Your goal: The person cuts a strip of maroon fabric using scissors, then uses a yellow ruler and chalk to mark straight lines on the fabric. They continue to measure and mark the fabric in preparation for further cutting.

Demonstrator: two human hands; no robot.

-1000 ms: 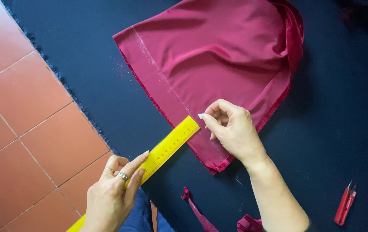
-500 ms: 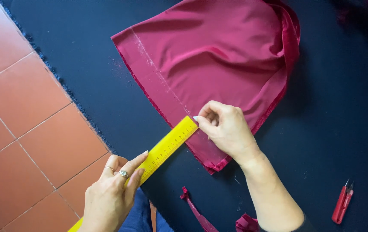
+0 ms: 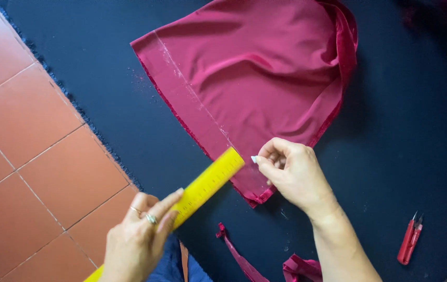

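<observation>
Magenta fabric (image 3: 254, 73) spread flat at about 12 o'clock on a dark navy cloth (image 3: 401, 130), a pale chalk line (image 3: 197, 102) running along its hemmed left edge down toward 6 o'clock; judged thin, soft and light, probably a little slick, prone to shifting and puckering, so best pinned flat under the palm near the marked edge rather than lifted by a corner. Yellow ruler (image 3: 207, 183), stiff, flat and straight-edged, lying slantwise from 7 o'clock up to the fabric's lower edge, its far end just overlapping the hem. Left hand (image 3: 140, 240) at 7 o'clock, rings on one finger, fingers partly curled over the ruler's near half and pressing it down, grip loose rather than clenched. Right hand (image 3: 294, 175) at about 5 o'clock, resting on the fabric's lower corner, thumb and fingers pinched closed around a small white piece of chalk (image 3: 254, 159), its tip just beside the ruler's end. Narrow magenta offcuts (image 3: 244, 261) lying limp and twisted at 6 o'clock. Small red thread snips (image 3: 410, 239) well apart at 4 o'clock, hard and pointed. Fringed border of the navy cloth meeting smooth terracotta floor tiles (image 3: 35, 156) at 9 o'clock. Faint chalk dust speckling the navy cloth beside the hem
</observation>
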